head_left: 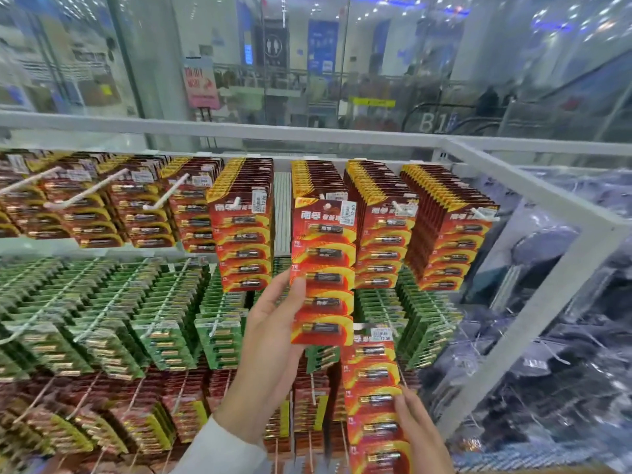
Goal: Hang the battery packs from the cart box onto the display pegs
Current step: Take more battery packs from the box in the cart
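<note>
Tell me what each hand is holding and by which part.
The left hand grips the raised red battery pack by its lower left edge; the right hand holds a second red pack by its right edge.

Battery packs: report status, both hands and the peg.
Left hand grips red battery pack, its top at the upper-row peg. Right hand holds second red pack, lower down. Hung stack reaches near peg tip; little room.

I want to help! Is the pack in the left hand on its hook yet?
Barely: peg tip shows at the top hole of the red pack; left hand holds its edge. Fully on: cannot tell.
</note>
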Tool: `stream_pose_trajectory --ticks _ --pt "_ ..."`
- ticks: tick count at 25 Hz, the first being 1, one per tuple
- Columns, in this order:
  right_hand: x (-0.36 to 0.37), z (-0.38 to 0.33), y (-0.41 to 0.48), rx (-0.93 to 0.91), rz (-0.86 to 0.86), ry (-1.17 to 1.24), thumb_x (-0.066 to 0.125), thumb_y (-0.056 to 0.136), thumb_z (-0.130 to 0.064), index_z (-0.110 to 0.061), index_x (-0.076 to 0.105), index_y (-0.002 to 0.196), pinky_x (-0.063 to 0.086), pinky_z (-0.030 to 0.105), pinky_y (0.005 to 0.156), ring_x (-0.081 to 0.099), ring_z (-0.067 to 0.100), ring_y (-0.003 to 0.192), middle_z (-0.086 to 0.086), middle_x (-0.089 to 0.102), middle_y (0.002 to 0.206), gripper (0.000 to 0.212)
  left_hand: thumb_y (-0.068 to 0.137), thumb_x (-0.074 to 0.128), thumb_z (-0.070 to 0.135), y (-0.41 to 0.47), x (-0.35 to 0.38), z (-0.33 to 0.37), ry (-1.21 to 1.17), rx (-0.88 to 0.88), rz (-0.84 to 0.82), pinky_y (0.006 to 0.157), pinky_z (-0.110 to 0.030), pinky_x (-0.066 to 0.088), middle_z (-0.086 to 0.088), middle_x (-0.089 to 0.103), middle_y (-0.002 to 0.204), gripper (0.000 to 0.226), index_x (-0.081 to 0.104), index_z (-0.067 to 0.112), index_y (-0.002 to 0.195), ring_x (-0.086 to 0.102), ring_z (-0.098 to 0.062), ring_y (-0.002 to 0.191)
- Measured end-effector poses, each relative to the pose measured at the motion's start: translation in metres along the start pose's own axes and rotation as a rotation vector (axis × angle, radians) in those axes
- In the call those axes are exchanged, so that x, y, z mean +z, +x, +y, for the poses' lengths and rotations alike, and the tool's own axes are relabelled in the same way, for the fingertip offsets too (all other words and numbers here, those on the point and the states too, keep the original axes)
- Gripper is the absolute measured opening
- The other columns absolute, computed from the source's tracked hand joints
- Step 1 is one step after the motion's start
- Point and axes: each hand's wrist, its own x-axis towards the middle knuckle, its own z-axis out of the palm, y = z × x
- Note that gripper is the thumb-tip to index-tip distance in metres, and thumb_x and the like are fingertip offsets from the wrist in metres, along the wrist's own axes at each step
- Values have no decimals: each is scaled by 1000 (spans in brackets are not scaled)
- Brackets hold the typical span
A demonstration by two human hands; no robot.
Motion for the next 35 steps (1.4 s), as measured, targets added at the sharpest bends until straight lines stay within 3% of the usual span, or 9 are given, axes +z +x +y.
stream_pose_trajectory --ticks 2,5,8,12,17,25,30,32,35 --pt "-17 -5 9 48 20 -34 51 103 -14 -16 64 111 49 10 53 67 -8 65 -7 67 99 15 104 56 26 4 1 -6 -16 2 25 82 -42 61 -7 78 117 29 65 23 132 76 -26 105" --pt "-24 -8 14 70 -26 41 58 98 -27 -16 65 123 56 22 60 73 19 90 10 73 113 28 104 56 27 14 6 -15 -9 7 70 86 -46 62 -7 78 116 30 65 22 132 76 -26 105" --pt "-31 -35 15 -1 9 163 58 99 -26 -15 67 119 60 37 62 75 32 82 18 75 107 25 104 57 30 36 8 -25 64 29 135 98 -54 56 -5 78 117 33 65 19 134 75 -26 107" --pt "-43 -97 18 -243 47 245 59 94 -33 -21 72 106 54 44 74 73 27 79 9 76 97 21 106 57 32 65 12 -33 126 58 193 92 -50 58 -2 79 115 31 68 18 131 76 -26 107" --pt "-53 -138 32 -431 129 228 58 92 -37 -21 68 116 54 45 80 73 20 83 2 76 98 30 107 54 27 77 14 -35 129 72 192 94 -46 58 -3 79 113 28 70 15 128 77 -22 103" --pt "-65 -143 50 -430 162 228 52 104 -29 -22 69 115 57 32 66 74 14 80 -1 76 97 21 97 64 36 81 2 -45 146 94 219 105 -51 52 0 78 118 36 69 20 129 73 -21 113" --pt "-58 -145 71 -415 188 162 51 106 -29 -19 68 115 60 37 68 75 20 83 4 77 99 21 97 67 30 77 -3 -47 166 114 221 98 -44 56 -1 79 114 24 74 20 118 74 -21 110" --pt "-53 -147 83 -399 212 103 51 106 -33 -20 69 114 60 44 76 76 24 88 6 78 102 23 95 70 29 76 -9 -51 176 129 230 94 -41 58 -2 78 116 26 74 19 118 74 -21 110" --pt "-50 -143 98 -399 273 9 51 105 -42 -23 70 108 58 36 73 77 16 83 -2 79 93 27 96 71 26 72 -23 -55 214 159 238 92 -38 58 -4 76 121 31 72 17 125 74 -21 108"
